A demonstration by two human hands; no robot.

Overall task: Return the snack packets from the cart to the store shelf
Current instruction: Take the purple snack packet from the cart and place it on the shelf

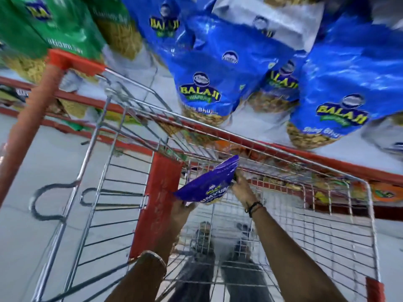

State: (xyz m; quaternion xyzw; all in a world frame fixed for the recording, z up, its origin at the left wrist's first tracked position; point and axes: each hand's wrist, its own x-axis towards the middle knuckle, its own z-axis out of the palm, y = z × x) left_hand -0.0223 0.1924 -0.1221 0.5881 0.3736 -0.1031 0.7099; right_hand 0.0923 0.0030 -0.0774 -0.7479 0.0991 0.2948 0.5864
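A: Purple snack packet (206,185) sits at the centre of the frame, tilted, one corner pointing up toward the upper right, held over the wire basket of the cart (316,225).

B: Who has it?

A: Both hands. Left hand (182,209) grips the lower left corner from below, fingers curled onto the packet's underside. Right hand (241,186) holds the right edge; its fingers look closed on the foil, though blur hides exactly how they pinch.

B: Anything on the wrists?

A: A dark cord bracelet (253,207) on the right wrist, a metal bangle (152,259) on the left forearm at the bottom of the frame.

B: And the shelf?

A: Across the top. Blue packets (220,68) marked BALAJI fill the upper centre and upper right; green packets (52,25) fill the upper left. Red shelf edge (327,161) runs diagonally beneath them, just behind the cart's far rim.

B: Cart details?

A: Red handle (28,127) rises at the left, a red plastic panel (157,203) stands left of the left hand. Through the mesh floor, the person's legs (218,269) and shoes show.
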